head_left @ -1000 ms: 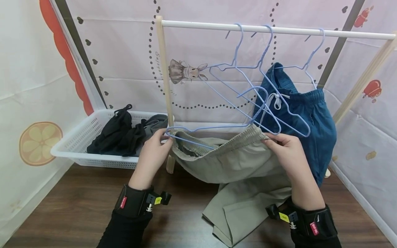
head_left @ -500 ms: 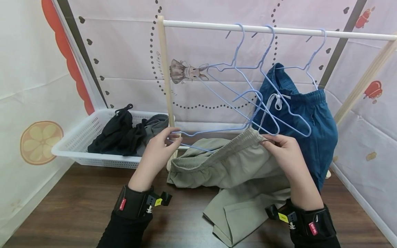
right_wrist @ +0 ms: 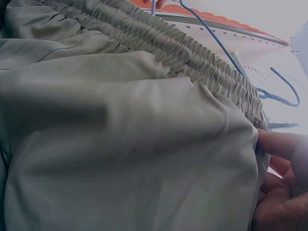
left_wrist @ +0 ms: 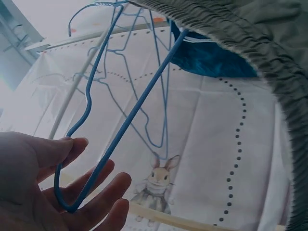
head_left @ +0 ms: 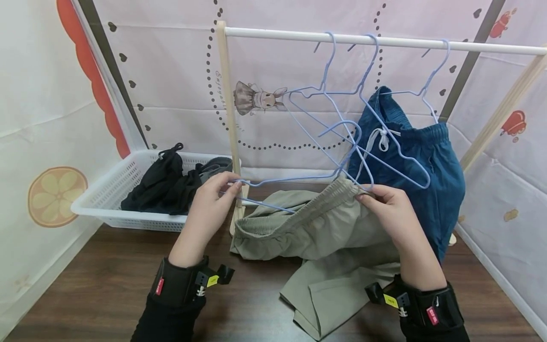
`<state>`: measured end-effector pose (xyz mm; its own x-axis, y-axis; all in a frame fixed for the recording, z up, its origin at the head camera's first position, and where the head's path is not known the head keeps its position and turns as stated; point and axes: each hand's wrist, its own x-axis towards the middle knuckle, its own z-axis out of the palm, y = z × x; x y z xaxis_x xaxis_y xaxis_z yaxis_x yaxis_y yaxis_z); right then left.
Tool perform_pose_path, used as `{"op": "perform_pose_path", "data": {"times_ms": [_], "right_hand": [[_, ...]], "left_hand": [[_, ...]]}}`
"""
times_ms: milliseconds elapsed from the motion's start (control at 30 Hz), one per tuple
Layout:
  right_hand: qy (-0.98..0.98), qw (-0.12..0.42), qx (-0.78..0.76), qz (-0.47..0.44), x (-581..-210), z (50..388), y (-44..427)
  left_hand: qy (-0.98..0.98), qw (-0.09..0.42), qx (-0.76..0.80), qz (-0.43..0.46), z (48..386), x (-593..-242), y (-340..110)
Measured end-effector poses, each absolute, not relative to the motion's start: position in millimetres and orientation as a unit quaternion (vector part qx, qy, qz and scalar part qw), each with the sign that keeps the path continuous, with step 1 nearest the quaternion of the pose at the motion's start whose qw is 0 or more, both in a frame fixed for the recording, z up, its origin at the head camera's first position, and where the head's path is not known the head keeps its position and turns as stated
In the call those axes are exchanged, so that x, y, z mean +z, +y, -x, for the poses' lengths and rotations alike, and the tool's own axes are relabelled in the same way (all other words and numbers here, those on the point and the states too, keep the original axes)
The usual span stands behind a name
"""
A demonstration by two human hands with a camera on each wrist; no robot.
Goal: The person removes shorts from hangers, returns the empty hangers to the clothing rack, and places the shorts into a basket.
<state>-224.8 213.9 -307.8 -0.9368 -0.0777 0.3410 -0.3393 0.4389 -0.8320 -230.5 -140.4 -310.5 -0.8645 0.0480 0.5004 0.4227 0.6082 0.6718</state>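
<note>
My left hand [head_left: 210, 203] pinches the left end of a blue wire hanger [head_left: 295, 179]; the left wrist view shows the thumb and fingers around the hanger's corner [left_wrist: 72, 192]. Grey-green trousers [head_left: 316, 232] with an elastic waistband sag below the hanger, their legs folded on the floor. At the waistband's right side my right hand [head_left: 389, 206] grips the cloth, thumb [right_wrist: 279, 142] on the outside. The hanger's right end is hidden in the waistband there. The waistband's left side hangs loose, apart from my left hand.
A white rail [head_left: 282, 34] on wooden posts carries two bare blue hangers [head_left: 326, 90] and blue shorts [head_left: 420, 175] on another. These hang close behind the trousers. A white basket [head_left: 102, 209] with dark clothes [head_left: 160, 187] stands at left on the brown wooden surface [head_left: 128, 266].
The waistband's left side has dropped from my left hand, which keeps the hanger end. The hanger has shifted slightly left. My right hand stays nearly in place on the waistband.
</note>
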Motion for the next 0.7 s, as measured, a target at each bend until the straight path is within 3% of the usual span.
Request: {"op": "perform_pose_path", "data": {"times_ms": [700], "right_hand": [[-0.835, 0.099, 0.519, -0.155, -308.2, 226.1, 216.6]], "left_hand": [[-0.83, 0.29, -0.467, 0.099, 220.1, -295.8, -159.7]]}}
